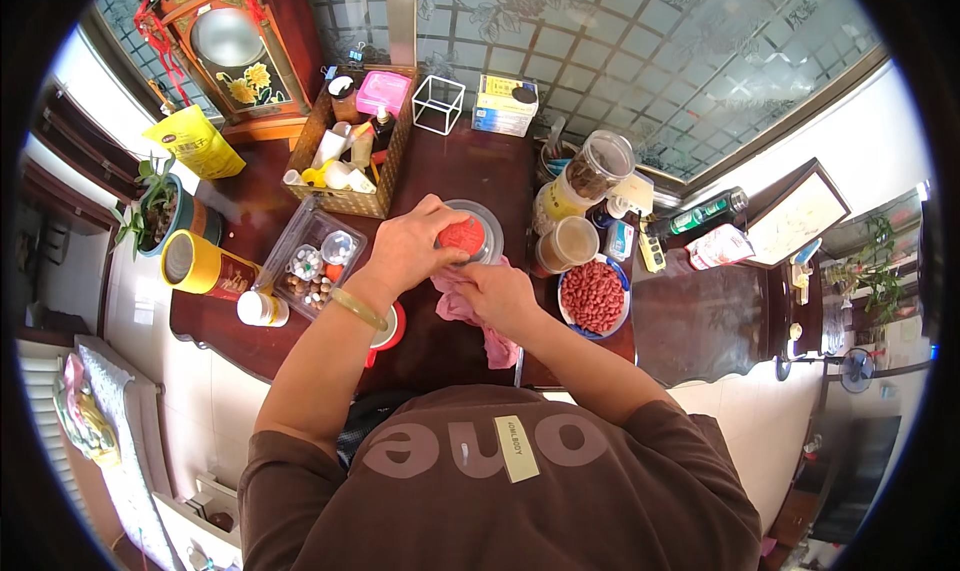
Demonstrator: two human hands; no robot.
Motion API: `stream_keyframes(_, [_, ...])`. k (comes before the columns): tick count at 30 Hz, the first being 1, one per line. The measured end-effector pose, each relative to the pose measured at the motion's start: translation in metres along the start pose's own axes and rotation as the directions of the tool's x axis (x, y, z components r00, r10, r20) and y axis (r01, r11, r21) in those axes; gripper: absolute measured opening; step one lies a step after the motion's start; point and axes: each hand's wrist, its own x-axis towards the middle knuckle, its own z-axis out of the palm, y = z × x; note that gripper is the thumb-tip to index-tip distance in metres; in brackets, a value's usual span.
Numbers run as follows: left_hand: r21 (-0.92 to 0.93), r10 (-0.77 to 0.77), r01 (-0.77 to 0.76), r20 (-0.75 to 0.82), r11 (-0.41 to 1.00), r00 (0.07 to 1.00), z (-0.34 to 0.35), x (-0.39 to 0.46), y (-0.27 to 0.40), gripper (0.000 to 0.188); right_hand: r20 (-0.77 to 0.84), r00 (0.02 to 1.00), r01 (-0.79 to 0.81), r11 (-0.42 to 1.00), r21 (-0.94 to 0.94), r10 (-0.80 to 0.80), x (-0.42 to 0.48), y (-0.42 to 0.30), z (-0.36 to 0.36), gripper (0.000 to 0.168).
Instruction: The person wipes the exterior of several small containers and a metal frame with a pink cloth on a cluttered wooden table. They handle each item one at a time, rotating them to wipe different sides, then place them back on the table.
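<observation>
A clear round plastic container (491,229) with a red disc-shaped part (463,235) is in front of me, over the dark wooden table (457,169). My left hand (412,244), a pale bangle on its wrist, holds it with thumb and fingers spread across the rim. My right hand (499,293) grips a pink cloth (457,301) at the container's near side; the cloth's lower end hangs toward the table edge. Whether the red part is a lid or something inside cannot be made out. Under my left forearm, a red-rimmed white mug (386,333) is partly hidden.
At right are stacked clear jars (596,166), another jar (568,244) and a bowl of red peanuts (595,297). A divided clear plastic box (311,259), a white bottle (262,309), a yellow canister (206,263) and a filled woven basket (349,147) are at left. A white wire cube (438,105) stands behind.
</observation>
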Motion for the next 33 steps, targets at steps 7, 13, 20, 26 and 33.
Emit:
stream_keyframes(7, [-0.010,-0.003,0.003,-0.055,1.000,0.999,0.005,-0.003,0.002,0.046,-0.049,0.997,-0.033,0.921,0.387,0.056,-0.005,-0.016,0.022,0.025])
stream_keyframes(13, [-0.015,-0.018,0.017,-0.087,1.000,0.996,0.008,-0.004,0.004,0.044,-0.108,0.994,0.058,0.787,0.615,0.011,0.002,-0.026,0.048,0.023])
stream_keyframes(20, [0.000,0.001,-0.001,-0.093,1.000,0.996,0.009,-0.001,0.003,0.043,-0.117,0.993,0.060,0.848,0.527,0.003,0.011,-0.032,0.056,0.028])
stream_keyframes(26, [0.010,0.003,-0.002,-0.070,1.000,0.998,0.006,-0.002,0.002,0.044,0.025,0.998,-0.056,0.990,0.132,0.053,0.006,-0.038,0.019,0.031])
stream_keyframes(33, [0.010,0.012,-0.011,-0.046,1.000,0.999,0.001,0.000,0.003,0.044,-0.085,0.987,0.140,0.989,0.038,-0.137,-0.015,0.002,-0.002,0.027])
